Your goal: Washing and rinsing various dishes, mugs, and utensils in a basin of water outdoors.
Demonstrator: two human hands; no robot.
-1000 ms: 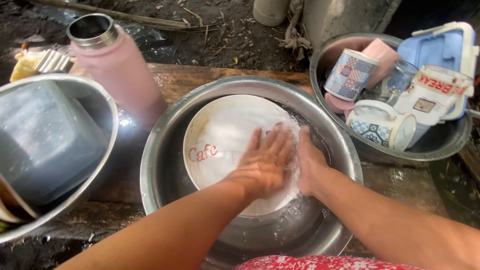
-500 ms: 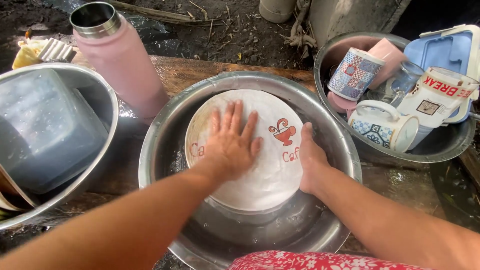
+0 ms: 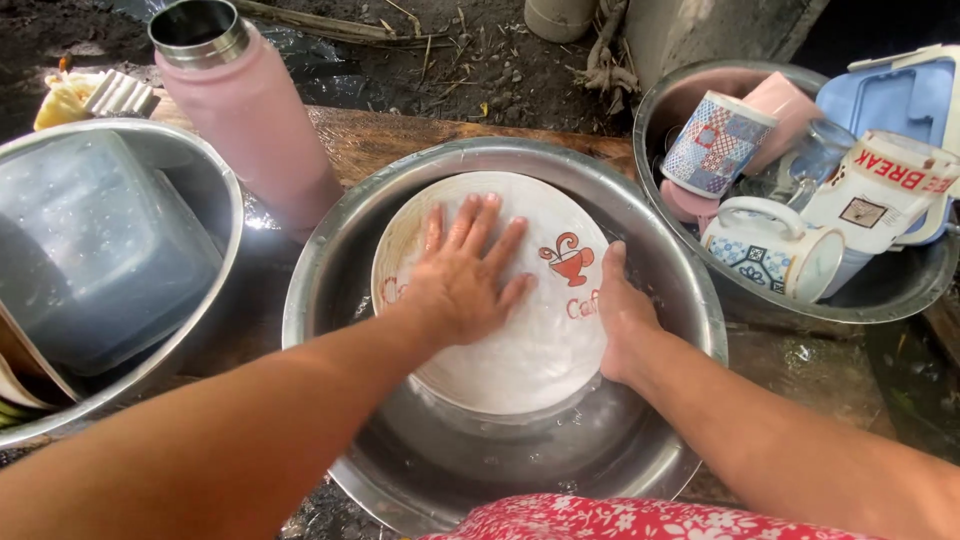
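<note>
Tall pink metal flask standing open on the wooden board | grey plastic tub lying inside left steel bowl | patterned ceramic mugs and blue plastic lid piling in right steel bowl

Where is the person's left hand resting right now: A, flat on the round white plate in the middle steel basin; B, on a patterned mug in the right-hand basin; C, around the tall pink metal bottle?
A: the left hand lies palm-down on the round white plate, with the right hand gripping its edge.
</note>
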